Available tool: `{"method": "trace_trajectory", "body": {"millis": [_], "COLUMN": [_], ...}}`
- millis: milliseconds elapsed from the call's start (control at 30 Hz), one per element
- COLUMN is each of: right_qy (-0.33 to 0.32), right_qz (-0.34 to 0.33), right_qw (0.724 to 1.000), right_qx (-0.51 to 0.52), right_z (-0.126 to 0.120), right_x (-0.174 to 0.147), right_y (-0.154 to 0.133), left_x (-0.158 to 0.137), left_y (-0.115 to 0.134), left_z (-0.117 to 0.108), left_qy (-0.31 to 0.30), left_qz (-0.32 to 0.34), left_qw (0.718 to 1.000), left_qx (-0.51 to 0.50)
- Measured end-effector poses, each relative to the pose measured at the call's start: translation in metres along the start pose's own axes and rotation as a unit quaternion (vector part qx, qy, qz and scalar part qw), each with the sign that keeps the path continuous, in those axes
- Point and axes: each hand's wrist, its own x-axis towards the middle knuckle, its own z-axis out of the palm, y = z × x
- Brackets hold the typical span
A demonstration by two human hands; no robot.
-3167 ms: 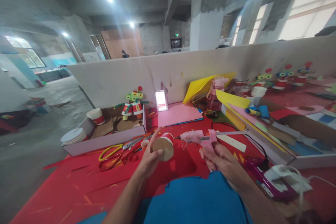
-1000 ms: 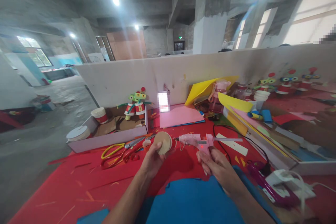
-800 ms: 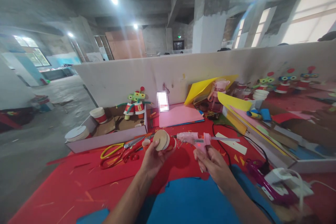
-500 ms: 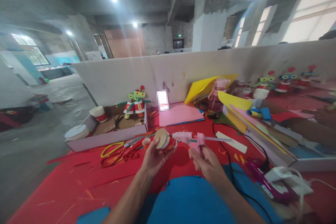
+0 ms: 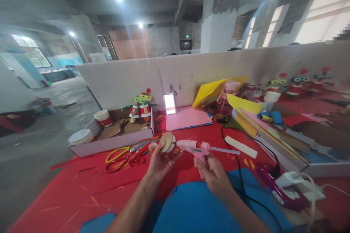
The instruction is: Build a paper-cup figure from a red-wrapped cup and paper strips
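Above red tabletop [image 5: 68, 185], hands [image 5: 160, 164] hold cup [image 5: 171, 147] and glue gun [image 5: 188, 145], apparent label [image 5: 197, 150] illegible.

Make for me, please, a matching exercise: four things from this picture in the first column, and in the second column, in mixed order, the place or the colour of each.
Things
1. hot glue gun
2. cardboard disc
3. power strip
4. pink paper sheet

Places and colours
A. held in the left hand
B. lying flat in front of the whitish partition
C. held in the right hand
D. purple, to the right of both hands

Right pairs: 1-C, 2-A, 3-D, 4-B
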Motion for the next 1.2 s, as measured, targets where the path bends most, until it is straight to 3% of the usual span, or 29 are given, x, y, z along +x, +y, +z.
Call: {"method": "trace_trajectory", "body": {"millis": [333, 700, 1200], "right_qy": [0.004, 0.042, 0.028], "right_qz": [-0.017, -0.027, -0.015], "right_qw": [0.999, 0.999, 0.999], "right_qx": [-0.031, -0.018, -0.017], "right_z": [0.003, 0.003, -0.003], "right_x": [-0.004, 0.004, 0.013], "right_y": [0.000, -0.003, -0.003], "left_x": [-0.002, -0.003, -0.001], "left_y": [0.002, 0.001, -0.002], "left_z": [0.007, 0.005, 0.001], "left_qy": [0.034, 0.013, 0.000], "left_qz": [0.002, -0.004, -0.005], "left_qw": [0.999, 1.000, 0.999], "left_qx": [0.002, 0.012, 0.032]}}
